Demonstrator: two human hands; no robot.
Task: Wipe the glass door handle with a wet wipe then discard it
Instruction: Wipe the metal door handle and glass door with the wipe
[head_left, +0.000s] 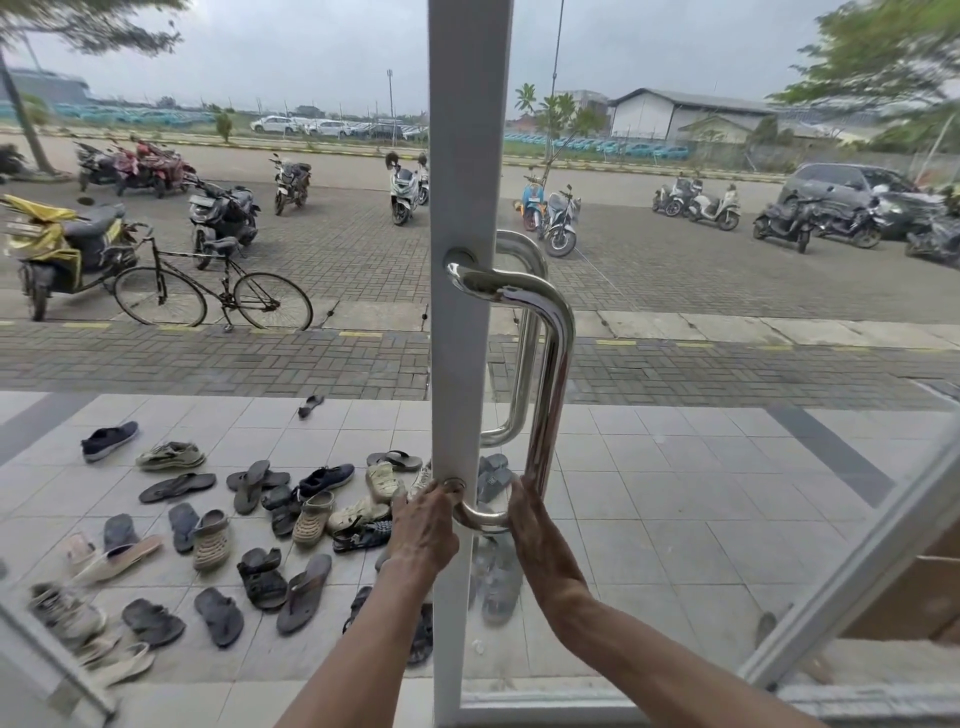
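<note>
both hands sit at the bottom end of the shiny metal door handle (550, 364), which is bolted to the white door frame (460, 156) of the glass door. the left hand (423, 522) has its fingers (441, 491) curled closed around the handle's lower mount. the right hand (527, 514) presses against the lower bend; i cannot tell whether its fingers are open or gripping. the wet wipe cannot be made out in either hand. outside, sandals and shoes (311, 517) are scattered on the tiled floor (675, 493).
</note>
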